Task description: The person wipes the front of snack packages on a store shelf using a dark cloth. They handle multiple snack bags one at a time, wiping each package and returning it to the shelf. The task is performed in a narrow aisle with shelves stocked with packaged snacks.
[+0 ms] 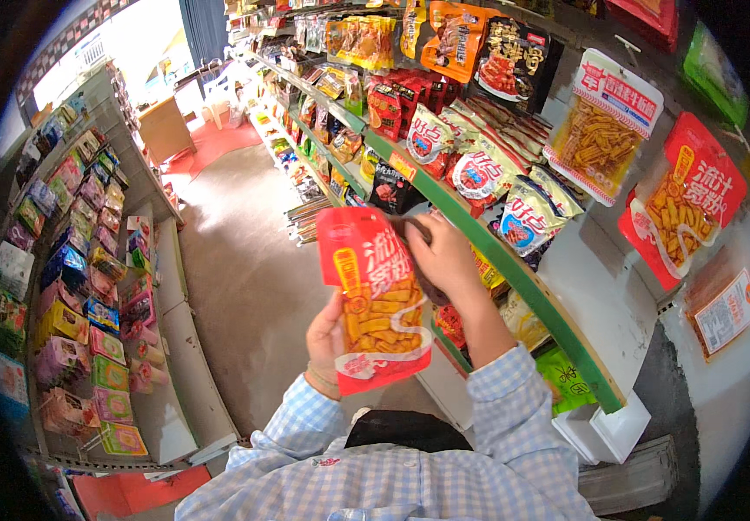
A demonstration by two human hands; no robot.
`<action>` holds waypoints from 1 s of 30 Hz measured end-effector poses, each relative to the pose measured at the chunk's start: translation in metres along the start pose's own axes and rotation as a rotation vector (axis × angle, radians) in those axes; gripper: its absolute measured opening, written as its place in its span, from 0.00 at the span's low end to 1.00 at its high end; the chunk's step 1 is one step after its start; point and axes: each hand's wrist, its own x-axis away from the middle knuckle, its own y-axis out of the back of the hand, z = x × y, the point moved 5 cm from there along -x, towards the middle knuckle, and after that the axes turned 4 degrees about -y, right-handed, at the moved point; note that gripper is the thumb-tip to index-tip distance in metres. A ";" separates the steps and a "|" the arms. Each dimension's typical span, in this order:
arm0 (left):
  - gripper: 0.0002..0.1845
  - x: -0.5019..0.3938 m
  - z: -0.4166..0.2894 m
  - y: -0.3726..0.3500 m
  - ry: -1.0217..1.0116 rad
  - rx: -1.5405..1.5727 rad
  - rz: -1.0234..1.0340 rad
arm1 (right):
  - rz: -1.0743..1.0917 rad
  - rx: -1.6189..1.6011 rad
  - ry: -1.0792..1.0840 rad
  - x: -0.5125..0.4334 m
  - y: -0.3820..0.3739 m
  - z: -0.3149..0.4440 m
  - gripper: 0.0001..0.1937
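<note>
A red snack pouch point(381, 306) with a clear window showing yellowish-brown strips is held upright in front of my chest. My left hand point(326, 333) grips it by its lower left side, with the fingers hidden behind the pouch. At the pouch's upper right edge, my right hand point(446, 260) is closed around a dark brown, soft-looking thing point(422, 257), perhaps a cloth. Most of that thing is covered by the hand and the pouch. A similar red pouch point(684, 198) hangs at the right, below and beside a white-topped snack bag point(603, 127).
A shelf unit with a green front rail point(511, 273) runs along my right, carrying white-and-red snack bags point(482, 172). On the left stands a rack of small packets point(88, 260). Between them lies a brown floor aisle point(238, 260), leading towards a wooden counter point(166, 127).
</note>
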 end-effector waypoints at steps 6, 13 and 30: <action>0.34 -0.002 -0.016 0.002 -0.019 -0.001 -0.113 | -0.229 -0.359 -0.168 0.027 0.053 -0.052 0.18; 0.35 -0.013 0.036 -0.008 0.066 0.237 -0.037 | -0.493 -0.053 0.526 0.026 0.079 0.078 0.14; 0.33 -0.016 0.034 -0.024 -0.056 -0.038 -0.084 | -0.139 0.104 0.371 0.027 0.011 0.074 0.12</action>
